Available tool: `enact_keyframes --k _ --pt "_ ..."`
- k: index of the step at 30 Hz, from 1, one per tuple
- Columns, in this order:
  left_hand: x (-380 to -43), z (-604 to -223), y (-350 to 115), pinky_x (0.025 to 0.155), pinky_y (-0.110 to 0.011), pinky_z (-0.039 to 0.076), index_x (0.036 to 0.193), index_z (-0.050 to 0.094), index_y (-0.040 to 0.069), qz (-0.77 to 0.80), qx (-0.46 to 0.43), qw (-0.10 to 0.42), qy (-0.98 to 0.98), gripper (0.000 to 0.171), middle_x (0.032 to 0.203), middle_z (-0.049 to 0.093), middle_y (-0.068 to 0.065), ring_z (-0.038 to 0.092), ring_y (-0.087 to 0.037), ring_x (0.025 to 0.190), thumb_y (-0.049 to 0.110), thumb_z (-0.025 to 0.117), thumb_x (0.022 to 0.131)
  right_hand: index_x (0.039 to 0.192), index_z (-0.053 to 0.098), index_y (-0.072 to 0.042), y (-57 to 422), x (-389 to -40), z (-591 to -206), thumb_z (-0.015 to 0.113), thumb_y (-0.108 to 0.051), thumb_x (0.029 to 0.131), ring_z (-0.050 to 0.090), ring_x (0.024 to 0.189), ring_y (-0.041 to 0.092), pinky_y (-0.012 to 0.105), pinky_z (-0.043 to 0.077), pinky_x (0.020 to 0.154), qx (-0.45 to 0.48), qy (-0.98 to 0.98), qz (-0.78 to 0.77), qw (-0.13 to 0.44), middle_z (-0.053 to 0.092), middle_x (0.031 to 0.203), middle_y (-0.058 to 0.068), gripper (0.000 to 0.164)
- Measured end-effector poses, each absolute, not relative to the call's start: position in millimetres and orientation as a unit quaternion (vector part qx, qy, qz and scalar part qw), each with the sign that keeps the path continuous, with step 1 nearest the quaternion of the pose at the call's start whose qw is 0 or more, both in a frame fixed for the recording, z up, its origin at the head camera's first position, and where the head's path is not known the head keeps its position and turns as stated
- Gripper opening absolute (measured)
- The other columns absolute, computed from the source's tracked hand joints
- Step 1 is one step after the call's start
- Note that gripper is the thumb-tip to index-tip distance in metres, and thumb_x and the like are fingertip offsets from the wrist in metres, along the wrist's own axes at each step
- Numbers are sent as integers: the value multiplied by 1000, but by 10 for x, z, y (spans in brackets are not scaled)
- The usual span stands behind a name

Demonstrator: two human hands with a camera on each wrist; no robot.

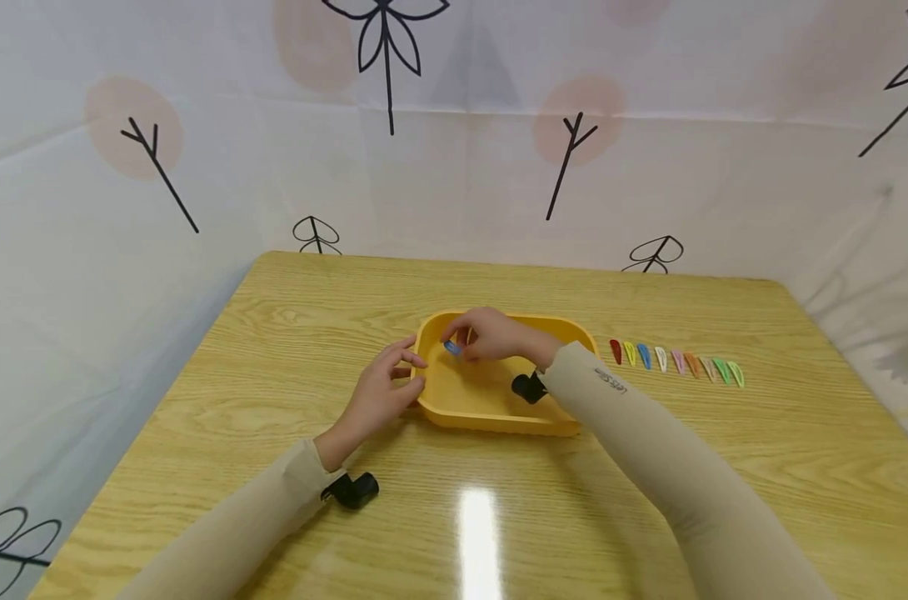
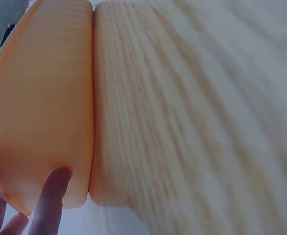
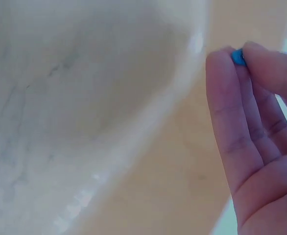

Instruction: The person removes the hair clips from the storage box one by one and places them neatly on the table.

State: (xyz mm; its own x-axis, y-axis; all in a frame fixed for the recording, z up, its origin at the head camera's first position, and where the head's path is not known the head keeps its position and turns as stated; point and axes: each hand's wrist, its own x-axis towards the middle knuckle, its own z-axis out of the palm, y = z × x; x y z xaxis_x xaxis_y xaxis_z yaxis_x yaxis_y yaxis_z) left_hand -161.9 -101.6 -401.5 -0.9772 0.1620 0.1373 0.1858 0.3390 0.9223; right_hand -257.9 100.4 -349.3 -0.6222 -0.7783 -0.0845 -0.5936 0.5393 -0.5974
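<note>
A yellow plastic basket (image 1: 499, 421) sits on the wooden table. At its left end, my left hand (image 1: 379, 387) holds the rim; the left wrist view has one finger (image 2: 55, 196) against the outer wall, with others over the edge. Inside the basket, near its left end, my right hand (image 1: 495, 335) pinches a small blue hair clip (image 1: 451, 347). Only a blue bit of the clip (image 3: 238, 57) shows between thumb and fingertip in the right wrist view; the rest is hidden by the fingers.
Right of the basket, several snap hair clips (image 1: 661, 358) lie in a row, in red, yellow, blue, white, pink, orange, beige and green. Behind the table (image 1: 334, 292) hangs a white cloth (image 1: 454, 183) with plant drawings.
</note>
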Motion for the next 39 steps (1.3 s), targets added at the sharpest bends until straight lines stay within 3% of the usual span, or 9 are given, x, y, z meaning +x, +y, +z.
enact_keyframes --k 7,16,25,39 --pt "-1607 -4012 -1023 64 -29 56 99 60 4 -561 -109 10 -821 14 142 38 -2 55 -33 107 5 61 85 121 59 1 1099 -2424 -3326 59 1 87 62 71 32 29 50 59 -377 858 -321 138 60 84 6 33" --pt "-1616 -4016 -1038 70 -30 55 99 61 5 -543 -109 18 -832 14 142 39 -2 56 -33 104 7 62 85 117 61 -1 1185 -2168 -3096 63 1 86 61 69 22 31 51 61 -344 859 -373 68 59 85 7 32" --pt "-1604 -4016 -1034 77 -32 53 97 61 7 -532 -112 29 -839 13 142 40 -3 58 -30 102 7 63 84 116 60 -5 1430 -1980 -2988 63 0 86 61 76 22 35 52 66 -310 848 -428 33 58 88 8 31" --pt "-1588 -4009 -1030 70 -30 55 98 61 6 -539 -108 20 -835 14 142 40 -3 56 -31 103 7 62 84 117 58 -3 1943 -1814 -3044 62 -1 87 62 76 23 28 54 66 -254 850 -462 2 60 88 13 31"
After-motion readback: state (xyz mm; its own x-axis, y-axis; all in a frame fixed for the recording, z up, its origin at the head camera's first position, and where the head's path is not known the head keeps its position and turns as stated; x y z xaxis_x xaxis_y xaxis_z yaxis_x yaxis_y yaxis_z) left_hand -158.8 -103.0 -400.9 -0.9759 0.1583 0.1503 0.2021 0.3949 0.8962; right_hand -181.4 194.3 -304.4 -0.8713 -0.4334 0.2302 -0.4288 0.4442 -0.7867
